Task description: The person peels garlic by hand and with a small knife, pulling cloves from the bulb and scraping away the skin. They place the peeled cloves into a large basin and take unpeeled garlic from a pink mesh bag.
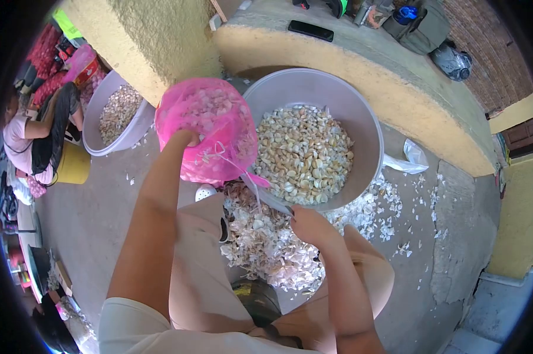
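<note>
My left hand (191,138) reaches into the folds of a pink mesh bag (234,165) full of garlic; the pink mesh hides its fingers. A white string hangs from the bag, which leans against a large pale purple tub (369,118). Many garlic cloves (302,153) fill the bottom of that tub. By the near rim, my right hand (315,226) is closed around what looks like a small knife (289,210), only a short dark bit of it showing past the fingers. Between my legs lies a heap of garlic skins (266,242).
A person (33,130) sits at the left beside a yellow bucket (73,162) and another tub of cloves (107,144). Behind my tub runs a low ledge (361,65) with a phone (311,30) and bags on it. A white plastic bag (411,158) lies at right.
</note>
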`<state>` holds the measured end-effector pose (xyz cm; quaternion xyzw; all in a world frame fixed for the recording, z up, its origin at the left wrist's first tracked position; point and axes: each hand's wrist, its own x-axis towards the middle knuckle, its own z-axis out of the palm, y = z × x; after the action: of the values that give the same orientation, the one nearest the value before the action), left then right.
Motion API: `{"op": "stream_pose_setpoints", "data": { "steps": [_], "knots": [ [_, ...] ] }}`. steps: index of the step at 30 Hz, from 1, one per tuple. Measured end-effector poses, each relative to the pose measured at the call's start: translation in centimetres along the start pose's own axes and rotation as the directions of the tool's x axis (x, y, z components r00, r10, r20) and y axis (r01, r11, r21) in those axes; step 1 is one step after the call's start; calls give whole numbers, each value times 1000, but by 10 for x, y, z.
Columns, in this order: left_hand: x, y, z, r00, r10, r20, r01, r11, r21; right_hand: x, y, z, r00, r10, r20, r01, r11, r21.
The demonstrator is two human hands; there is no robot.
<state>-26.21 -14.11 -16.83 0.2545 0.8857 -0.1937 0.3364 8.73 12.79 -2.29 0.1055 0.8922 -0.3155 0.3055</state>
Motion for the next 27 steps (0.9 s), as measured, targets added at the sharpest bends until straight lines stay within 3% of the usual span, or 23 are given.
{"op": "stream_pose_setpoints", "data": {
  "steps": [1,4,7,10,11,12,14,15,18,21,24,27],
  "knots": [
    [22,-13,19,1000,9,-16,-10,998,-55,3,3,4,1000,-13,-18,13,1000,8],
    [-58,32,-34,996,-65,-54,58,991,-123,3,1,7,998,-36,-44,37,999,19],
    [-59,33,-30,988,-58,-145,16,961,-275,2,3,5,997,-41,-65,43,999,27],
    [-29,17,-4,952,-96,-290,5,954,-299,-2,-1,2,996,-51,-68,53,998,29],
    [-18,6,9,908,-7,-419,-175,903,-393,-3,-1,0,996,-53,-69,54,998,24],
    [-25,1,9,834,63,-547,-358,817,-452,-3,0,-2,995,-53,-80,55,998,24],
    [-29,0,5,862,-141,-486,-393,419,-819,-3,2,-1,994,-53,-92,56,998,30],
    [-58,15,-23,936,-291,-199,-200,26,-979,-4,2,-2,995,-38,-89,42,998,41],
    [-46,11,-21,944,-296,-144,-235,-300,-924,-8,-2,-7,997,4,-81,2,997,77],
    [-98,32,-36,961,-233,-146,-234,-414,-879,-13,-2,-11,995,45,-91,-37,996,79],
    [-120,24,-37,973,-126,-191,-225,-373,-900,-14,3,-10,991,35,-131,-31,999,38],
    [-154,35,-37,998,-41,-47,-60,-396,-916,-13,9,-10,992,17,-126,-14,1000,23]
  ]
}}
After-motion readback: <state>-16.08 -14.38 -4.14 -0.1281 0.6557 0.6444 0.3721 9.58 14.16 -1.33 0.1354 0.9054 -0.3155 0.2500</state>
